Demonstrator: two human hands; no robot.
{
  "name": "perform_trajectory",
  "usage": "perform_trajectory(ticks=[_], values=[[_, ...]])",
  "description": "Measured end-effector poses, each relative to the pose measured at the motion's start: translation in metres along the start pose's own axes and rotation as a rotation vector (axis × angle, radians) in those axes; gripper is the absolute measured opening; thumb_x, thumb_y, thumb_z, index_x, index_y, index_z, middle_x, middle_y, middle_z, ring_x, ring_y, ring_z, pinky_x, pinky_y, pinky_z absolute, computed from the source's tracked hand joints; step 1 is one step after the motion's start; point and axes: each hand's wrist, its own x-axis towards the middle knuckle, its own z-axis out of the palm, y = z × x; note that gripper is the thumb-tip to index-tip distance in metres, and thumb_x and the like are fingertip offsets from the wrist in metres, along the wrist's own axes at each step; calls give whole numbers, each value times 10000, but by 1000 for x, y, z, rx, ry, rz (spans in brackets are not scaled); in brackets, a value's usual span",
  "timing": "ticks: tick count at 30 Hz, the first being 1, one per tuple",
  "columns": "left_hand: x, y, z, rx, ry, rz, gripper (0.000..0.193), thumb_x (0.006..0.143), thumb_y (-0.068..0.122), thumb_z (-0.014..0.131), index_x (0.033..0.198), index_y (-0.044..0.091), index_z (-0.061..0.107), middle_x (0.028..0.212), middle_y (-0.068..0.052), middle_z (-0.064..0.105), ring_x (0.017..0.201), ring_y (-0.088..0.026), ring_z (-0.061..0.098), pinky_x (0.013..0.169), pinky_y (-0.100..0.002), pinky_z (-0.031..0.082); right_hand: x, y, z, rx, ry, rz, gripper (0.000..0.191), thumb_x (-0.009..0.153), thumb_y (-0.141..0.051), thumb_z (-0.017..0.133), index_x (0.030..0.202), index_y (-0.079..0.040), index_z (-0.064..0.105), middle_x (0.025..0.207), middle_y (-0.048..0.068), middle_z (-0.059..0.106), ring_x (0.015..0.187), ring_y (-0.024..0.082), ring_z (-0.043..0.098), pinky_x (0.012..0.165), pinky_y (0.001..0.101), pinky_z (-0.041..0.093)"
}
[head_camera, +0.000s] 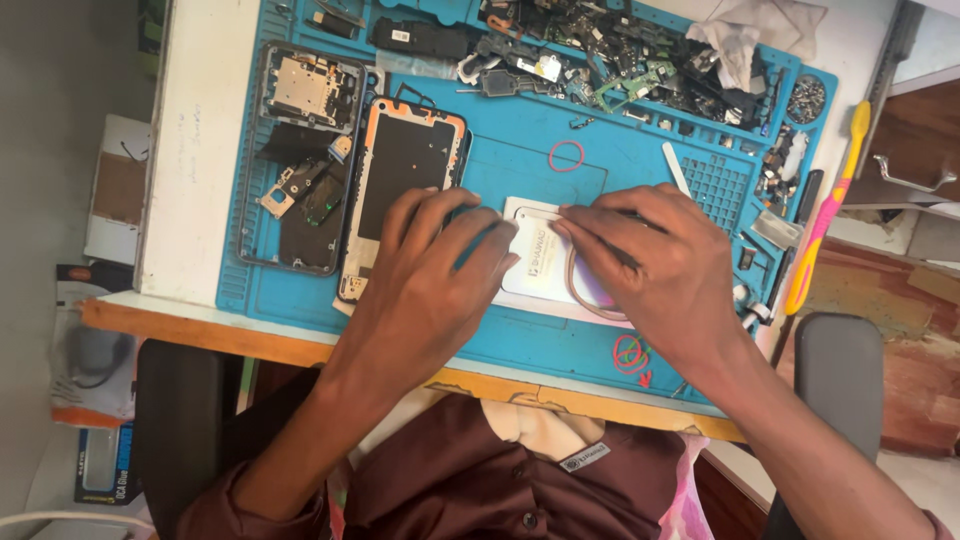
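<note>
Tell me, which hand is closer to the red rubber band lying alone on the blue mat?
Probably the right hand: the red rubber band lies just beyond its fingertips. The left hand rests farther off, beside the orange-rimmed phone frame.

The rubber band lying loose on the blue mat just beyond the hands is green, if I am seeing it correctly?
Not quite: the rubber band lying loose on the blue mat just beyond the hands is red, not green. The head view shows it.

Matt blue rubbery mat (520, 160), glossy white phone back (535, 262), worn wooden table edge (250, 345).
</note>
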Motion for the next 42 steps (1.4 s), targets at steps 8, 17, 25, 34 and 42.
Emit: perform_trajectory(ticks=[8, 17, 25, 34, 42], values=[[10, -16, 1, -9, -23, -31, 245, 960, 115, 729, 1151, -28, 675, 1171, -135, 654, 1209, -321, 586, 1090, -524, 417, 16, 7, 8, -60, 7, -76, 182, 873, -109, 878, 1029, -45, 810, 928, 72, 718, 808, 216, 670, 685, 325, 536], [22, -25, -4, -5, -41, -50, 232, 954, 112, 723, 1138, -20, 676, 1171, -121, 653, 1199, -300, 594, 1092, -512, 424, 28, 14, 14, -9, 31, -88, 226, 860, -99, 890, 1063, -42, 807, 946, 74, 707, 811, 214, 669, 701, 326, 537], [23, -25, -8, -26, -53, -58, 238, 962, 117, 726, 1147, -19, 663, 1156, -110, 646, 1199, -298, 593, 1091, -511, 424, 30, 24, 8, -10, -31, -60, 211, 865, -105, 879, 1054, -52, 804, 969, 65, 720, 851, 211, 684, 752, 325, 547], [26, -26, -7, -14, -42, -52, 251, 964, 117, 723, 1167, -18, 664, 1168, -117, 650, 1201, -299, 595, 1093, -516, 421, 35, 24, 7, -26, -9, -81, 191, 850, -97, 884, 1021, -54, 810, 950, 74, 725, 824, 221, 675, 736, 331, 541], [33, -27, -5, -32, -12, -53, 239, 949, 111, 747, 1142, -7, 668, 1171, -121, 663, 1201, -310, 598, 1081, -520, 422, 40, 28, 0, 46, -25, -19, 184, 843, -95, 861, 1021, -69, 820, 939, 70, 748, 809, 202, 683, 695, 319, 548]])
